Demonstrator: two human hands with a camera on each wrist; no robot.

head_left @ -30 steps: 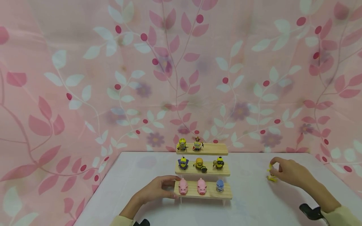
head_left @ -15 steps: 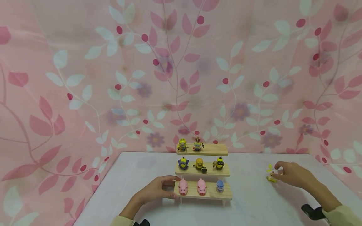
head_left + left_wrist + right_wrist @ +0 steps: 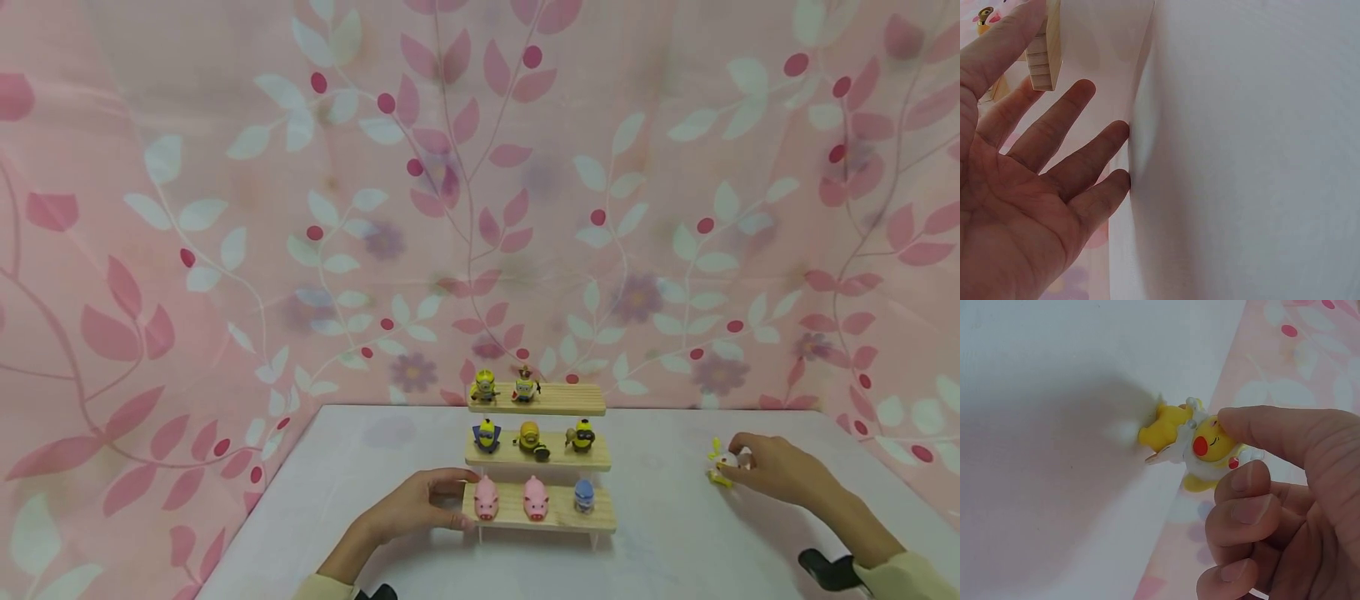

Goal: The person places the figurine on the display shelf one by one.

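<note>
My left hand [image 3: 408, 504] grips the left end of the lowest board of a three-tier wooden display stand [image 3: 558, 510]. In the left wrist view, the thumb lies on one side of the board's end [image 3: 1052, 53] and the other fingers spread beyond it. Off to the stand's right, my right hand [image 3: 783, 471] pinches a small yellow-and-white toy figure [image 3: 1213, 447] low over the white table. Its red-marked yellow face shows beside the thumb in the right wrist view; yellow parts stick out toward the table. The remaining fingers are curled below it.
Two pink pigs [image 3: 486, 500] and a blue-topped figure [image 3: 583, 495] stand on the lowest board. Three yellow figures [image 3: 531, 438] occupy the middle board. Two more yellow figures [image 3: 524, 388] are on the top board's left half. A pink floral cloth [image 3: 637, 208] hangs behind the table.
The right hand has shifted slightly down and to the right, and the toy figure's white part has come into view. My left hand keeps its place on the stand.
</note>
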